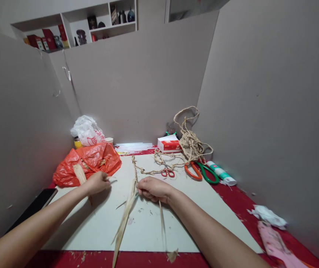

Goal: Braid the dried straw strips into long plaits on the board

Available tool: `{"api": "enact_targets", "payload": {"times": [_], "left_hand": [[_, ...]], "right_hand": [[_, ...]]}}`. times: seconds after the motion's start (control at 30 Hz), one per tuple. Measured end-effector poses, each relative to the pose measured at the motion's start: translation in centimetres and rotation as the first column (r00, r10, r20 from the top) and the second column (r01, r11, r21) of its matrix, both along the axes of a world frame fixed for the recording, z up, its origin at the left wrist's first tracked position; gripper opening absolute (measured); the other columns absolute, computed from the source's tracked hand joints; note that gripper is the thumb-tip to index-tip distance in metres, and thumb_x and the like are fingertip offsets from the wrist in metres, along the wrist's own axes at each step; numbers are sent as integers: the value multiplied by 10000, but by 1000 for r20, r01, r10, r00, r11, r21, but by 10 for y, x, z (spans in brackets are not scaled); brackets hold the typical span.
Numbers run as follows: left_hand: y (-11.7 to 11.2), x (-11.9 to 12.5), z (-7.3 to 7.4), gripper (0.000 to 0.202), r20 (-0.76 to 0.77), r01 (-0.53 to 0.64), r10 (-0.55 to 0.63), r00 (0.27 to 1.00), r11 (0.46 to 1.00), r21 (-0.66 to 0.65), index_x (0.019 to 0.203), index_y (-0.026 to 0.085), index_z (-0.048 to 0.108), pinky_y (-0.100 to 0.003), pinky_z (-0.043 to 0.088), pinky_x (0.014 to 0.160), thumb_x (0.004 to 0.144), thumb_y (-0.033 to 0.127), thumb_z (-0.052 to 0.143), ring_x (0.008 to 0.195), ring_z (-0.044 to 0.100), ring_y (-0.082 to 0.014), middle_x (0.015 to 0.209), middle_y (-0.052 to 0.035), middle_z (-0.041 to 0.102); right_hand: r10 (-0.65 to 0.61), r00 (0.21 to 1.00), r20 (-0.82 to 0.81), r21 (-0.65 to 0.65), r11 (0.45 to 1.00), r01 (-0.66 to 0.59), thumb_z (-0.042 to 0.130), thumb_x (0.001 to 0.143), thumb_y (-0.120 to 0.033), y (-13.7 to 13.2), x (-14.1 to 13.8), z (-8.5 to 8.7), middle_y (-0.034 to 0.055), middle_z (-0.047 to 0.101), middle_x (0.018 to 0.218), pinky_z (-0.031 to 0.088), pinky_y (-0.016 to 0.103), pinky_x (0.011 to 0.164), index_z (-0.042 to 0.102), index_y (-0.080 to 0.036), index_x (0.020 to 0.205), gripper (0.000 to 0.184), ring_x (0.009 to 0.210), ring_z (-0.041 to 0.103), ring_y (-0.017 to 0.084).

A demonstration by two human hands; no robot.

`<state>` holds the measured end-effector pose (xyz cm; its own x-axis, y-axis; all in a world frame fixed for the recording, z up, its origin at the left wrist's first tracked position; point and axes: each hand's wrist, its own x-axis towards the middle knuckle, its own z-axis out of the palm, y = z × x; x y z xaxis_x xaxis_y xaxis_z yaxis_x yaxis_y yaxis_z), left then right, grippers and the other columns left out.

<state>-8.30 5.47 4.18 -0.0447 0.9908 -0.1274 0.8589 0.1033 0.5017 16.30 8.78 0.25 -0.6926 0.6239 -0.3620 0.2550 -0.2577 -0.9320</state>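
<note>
My right hand (154, 189) is closed around the working end of a thin braided cord (135, 169) of pale dried plant fibre. Loose leaf-like strips (124, 223) fan out from that end toward me, and another thin strip (161, 219) hangs below my right hand. To the left, my left hand (98, 182) is closed on a wide, dry, husk-like strip (79, 173), which shows above and below it. Just behind that hand lies an orange-red plastic bag (92, 154) with more dry strips inside. The fingertips of my right hand are partly hidden.
A white board (209, 223) covers the red table. Beyond my hands lie small red-handled scissors (167, 173), orange-handled and green-handled scissors (209, 174), a coil of braided rope (191, 145), a tissue pack (169, 143) and a roll (221, 173). Grey partitions enclose the table.
</note>
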Motion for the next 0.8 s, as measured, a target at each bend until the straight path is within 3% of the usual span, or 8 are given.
{"api": "enact_targets", "payload": {"times": [0.1, 0.2, 0.4, 0.53, 0.6, 0.67, 0.73, 0.8], "left_hand": [[-1, -6, 7, 287, -149, -96, 123, 981, 980, 171, 558, 183, 458, -228, 212, 483, 679, 417, 573, 502, 397, -116, 501, 26, 428], [-6, 17, -1, 350, -18, 13, -13, 1000, 1000, 21, 556, 180, 466, -228, 226, 476, 682, 497, 545, 492, 387, -111, 501, 33, 421], [-6, 70, -32, 206, 16, 142, -143, 990, 989, 43, 546, 163, 493, -224, 229, 489, 628, 328, 587, 489, 351, -89, 495, 49, 393], [5, 36, -11, 226, -32, 96, -94, 995, 994, 57, 517, 165, 463, -224, 221, 494, 666, 306, 560, 483, 357, -95, 480, 36, 383], [8, 7, 10, 283, -171, -55, 88, 981, 980, 189, 538, 166, 484, -237, 210, 503, 721, 378, 525, 497, 389, -117, 481, 8, 414], [7, -13, 27, 302, -255, -173, 285, 924, 906, 386, 642, 166, 525, -238, 215, 519, 732, 454, 529, 563, 445, -145, 551, -20, 487], [2, -17, 36, 322, -168, -153, 237, 957, 904, 400, 676, 166, 540, -231, 240, 528, 794, 449, 442, 584, 464, -147, 583, -22, 517], [-6, -5, 32, 330, 63, -108, 92, 994, 940, 324, 720, 159, 564, -221, 268, 520, 822, 415, 383, 540, 446, -127, 573, -4, 517]], "right_hand": [[-2, 1000, -4, -12, 1000, 2, 445, 759, -222, 0, 2, 2, -96, 310, 351, 102, 169, 290, 495, -160, 627, 154, 293, 159, 37], [-1, 1000, -13, -32, 999, 1, 445, 758, -219, -2, 3, 4, -96, 298, 359, 100, 163, 298, 483, -160, 621, 154, 306, 154, 35], [2, 1000, -30, -55, 999, -3, 428, 760, -212, -3, 5, 5, -101, 271, 369, 88, 160, 296, 464, -168, 625, 146, 311, 135, 37], [5, 999, -38, -64, 998, -8, 439, 750, -215, -1, 5, 3, -99, 282, 381, 96, 157, 293, 464, -168, 631, 131, 313, 136, 35], [11, 999, -42, -62, 998, -13, 447, 752, -222, 0, 5, 2, -97, 288, 388, 103, 153, 293, 470, -167, 635, 132, 316, 144, 35], [18, 999, -49, -65, 998, -21, 455, 758, -231, 0, 6, 3, -98, 287, 393, 101, 149, 293, 475, -166, 643, 134, 321, 143, 34], [24, 998, -65, -81, 996, -29, 465, 763, -243, 0, 7, 3, -101, 275, 395, 92, 142, 296, 475, -166, 650, 137, 327, 129, 32], [27, 996, -91, -104, 994, -36, 481, 765, -258, 0, 9, 3, -106, 257, 396, 86, 134, 301, 472, -167, 658, 141, 337, 111, 31]]}}
